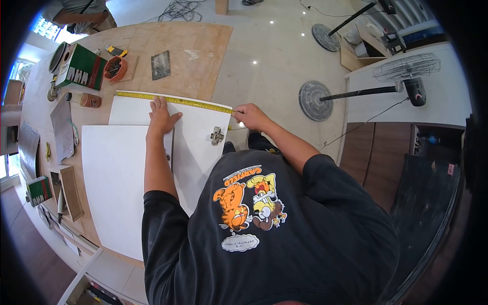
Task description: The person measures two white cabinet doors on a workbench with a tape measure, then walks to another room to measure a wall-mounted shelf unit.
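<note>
Along the left of the table [203, 38] stand a small wooden box [72, 193] and a large green tin [81, 68], with a white panel [117, 178] lying flat nearer the wearer. Next come an orange-red pot [108, 70] of small dark pieces and, just beyond it, a yellow-and-black cutter [117, 51]. The yellow tape measure [198, 104] begins near the far left corner of a second white panel [195, 119] and follows that panel's far edge; its long axis runs left to right, slanting slightly toward the wearer at the right end. The left hand [161, 119] lies palm down on this panel, fingers spread and fingertips at the tape, left of its midpoint. Beyond the tape lies a dark square plate [161, 65]. Farther right, a metal hinge [217, 135] sits on the panel, on the wearer's side of the tape. The right hand [249, 116] is the nearer to the tape's right end, its fingers drawn narrow and pinching it just past the panel's edge; whether they also enclose a case cannot be told. At far right, well apart from both hands, is a standing fan [417, 91]
</note>
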A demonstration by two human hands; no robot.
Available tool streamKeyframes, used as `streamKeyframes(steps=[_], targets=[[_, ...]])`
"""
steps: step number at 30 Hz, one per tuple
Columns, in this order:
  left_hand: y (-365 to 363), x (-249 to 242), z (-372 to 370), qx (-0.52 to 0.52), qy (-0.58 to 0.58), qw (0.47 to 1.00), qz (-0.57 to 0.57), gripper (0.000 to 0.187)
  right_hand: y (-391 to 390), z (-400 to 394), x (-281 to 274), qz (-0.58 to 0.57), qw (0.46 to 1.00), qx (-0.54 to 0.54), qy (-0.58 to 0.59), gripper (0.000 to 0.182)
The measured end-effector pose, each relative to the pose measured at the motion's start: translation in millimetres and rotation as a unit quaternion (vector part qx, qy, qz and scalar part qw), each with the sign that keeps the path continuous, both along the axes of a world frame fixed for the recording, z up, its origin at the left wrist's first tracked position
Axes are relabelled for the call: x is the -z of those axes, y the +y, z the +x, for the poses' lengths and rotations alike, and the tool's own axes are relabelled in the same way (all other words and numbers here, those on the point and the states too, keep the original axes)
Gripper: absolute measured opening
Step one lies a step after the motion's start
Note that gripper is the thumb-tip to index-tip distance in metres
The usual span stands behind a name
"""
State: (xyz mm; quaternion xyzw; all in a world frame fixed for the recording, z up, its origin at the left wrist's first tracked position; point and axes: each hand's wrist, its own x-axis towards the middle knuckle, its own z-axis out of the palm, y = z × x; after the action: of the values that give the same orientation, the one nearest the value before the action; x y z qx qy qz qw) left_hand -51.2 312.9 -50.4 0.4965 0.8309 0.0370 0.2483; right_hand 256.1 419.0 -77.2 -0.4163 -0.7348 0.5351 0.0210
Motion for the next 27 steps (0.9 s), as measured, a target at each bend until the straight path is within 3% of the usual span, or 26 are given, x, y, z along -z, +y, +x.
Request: streamKeyframes(steps=[7,13,27], targets=[[0.1,4.3,-0.3,-0.010,0.002,1.000,-0.004,0.099,0.1,-0.5,6.8,-0.005,1.000,0.007,-0.004,0.028],[-3.0,26.6,-8.2,0.000,0.010,1.000,0.017,0.105,2.4,2.1,15.3,0.089,0.995,-0.028,0.046,0.027],[-5.4,5.1,1.2,-0.037,-0.019,0.999,0.009,0.102,-0.8,-2.8,4.8,0.033,0.999,0.011,0.015,0.030]])
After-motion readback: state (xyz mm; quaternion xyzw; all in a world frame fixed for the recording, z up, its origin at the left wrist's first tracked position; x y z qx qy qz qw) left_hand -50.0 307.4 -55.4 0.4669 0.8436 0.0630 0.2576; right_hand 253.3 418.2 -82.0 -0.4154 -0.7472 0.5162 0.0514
